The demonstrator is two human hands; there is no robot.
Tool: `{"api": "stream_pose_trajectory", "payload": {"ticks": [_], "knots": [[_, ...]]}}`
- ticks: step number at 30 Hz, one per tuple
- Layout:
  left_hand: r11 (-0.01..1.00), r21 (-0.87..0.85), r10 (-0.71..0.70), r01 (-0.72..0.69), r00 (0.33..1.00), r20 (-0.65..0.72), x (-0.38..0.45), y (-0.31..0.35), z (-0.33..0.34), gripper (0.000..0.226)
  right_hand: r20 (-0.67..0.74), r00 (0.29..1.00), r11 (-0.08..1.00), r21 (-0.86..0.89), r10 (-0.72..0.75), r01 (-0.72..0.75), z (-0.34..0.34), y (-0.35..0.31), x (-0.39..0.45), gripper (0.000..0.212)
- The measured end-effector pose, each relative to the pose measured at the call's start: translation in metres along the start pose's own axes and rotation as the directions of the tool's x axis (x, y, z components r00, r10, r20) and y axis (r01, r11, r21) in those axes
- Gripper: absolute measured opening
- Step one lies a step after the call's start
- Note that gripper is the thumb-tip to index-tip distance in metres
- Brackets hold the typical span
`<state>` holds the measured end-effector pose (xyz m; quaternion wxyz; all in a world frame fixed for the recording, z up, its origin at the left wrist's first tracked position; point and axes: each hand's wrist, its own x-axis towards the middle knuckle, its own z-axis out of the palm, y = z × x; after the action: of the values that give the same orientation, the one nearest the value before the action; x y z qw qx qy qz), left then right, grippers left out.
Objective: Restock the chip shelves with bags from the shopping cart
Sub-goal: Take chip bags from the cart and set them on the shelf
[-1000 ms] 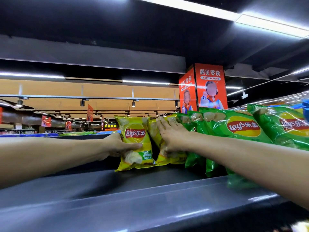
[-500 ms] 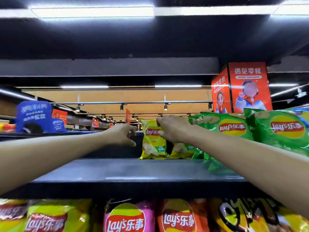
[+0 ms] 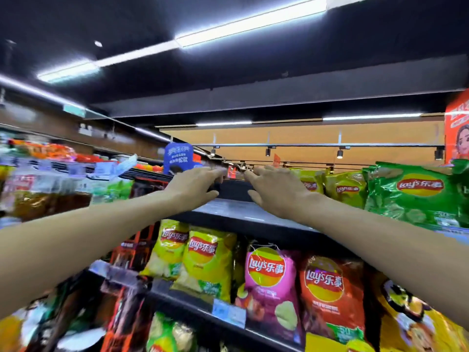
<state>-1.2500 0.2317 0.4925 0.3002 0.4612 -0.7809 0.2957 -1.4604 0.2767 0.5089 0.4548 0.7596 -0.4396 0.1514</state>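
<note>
Both my hands hover over the bare left part of the dark top shelf [image 3: 228, 210]. My left hand [image 3: 195, 185] and my right hand [image 3: 276, 191] have their fingers stretched forward and hold nothing. Just right of my right hand stand small yellow-green Lay's bags [image 3: 345, 188] on that shelf. Larger green Lay's bags [image 3: 416, 196] follow further right. The shopping cart is out of view.
One shelf down hang yellow [image 3: 205, 262], pink [image 3: 271, 285] and orange [image 3: 330, 293] Lay's bags, with price tags [image 3: 228, 312] on the shelf edge. A blue sign [image 3: 177, 156] stands behind the top shelf. More blurred goods fill the shelves at left.
My right hand has let go of the yellow-green bag and both hands have drawn back to the left. The view has swung left and down, showing the lower shelves.
</note>
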Motion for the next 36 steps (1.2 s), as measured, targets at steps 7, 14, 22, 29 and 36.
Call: {"api": "stream_pose_trajectory", "payload": {"ticks": [7, 14, 22, 29, 36], "knots": [[0.978, 0.029, -0.206, 0.204, 0.976, 0.075, -0.135, -0.051, -0.025, 0.026, -0.034, 0.999, 0.981, 0.187, -0.041, 0.046, -0.01, -0.121, -0.001, 0.039], [0.904, 0.172, -0.423, 0.391, 0.875, 0.235, -0.324, -0.107, -0.067, 0.025, -0.006, 0.982, 0.92, 0.348, -0.191, 0.181, -0.013, -0.283, -0.01, 0.04], [0.772, 0.403, -0.617, 0.492, 0.733, 0.286, -0.515, -0.152, -0.161, 0.025, -0.044, 0.917, 0.774, 0.523, -0.395, 0.358, -0.077, -0.476, -0.008, 0.045], [0.641, 0.519, -0.761, 0.566, 0.561, 0.327, -0.648, -0.182, -0.219, 0.028, -0.088, 0.842, 0.633, 0.618, -0.532, 0.465, -0.127, -0.626, -0.017, 0.045], [0.522, 0.612, -0.847, 0.595, 0.448, 0.287, -0.725, -0.227, -0.242, 0.034, -0.15, 0.764, 0.49, 0.686, -0.627, 0.537, -0.141, -0.739, 0.013, 0.043]]}}
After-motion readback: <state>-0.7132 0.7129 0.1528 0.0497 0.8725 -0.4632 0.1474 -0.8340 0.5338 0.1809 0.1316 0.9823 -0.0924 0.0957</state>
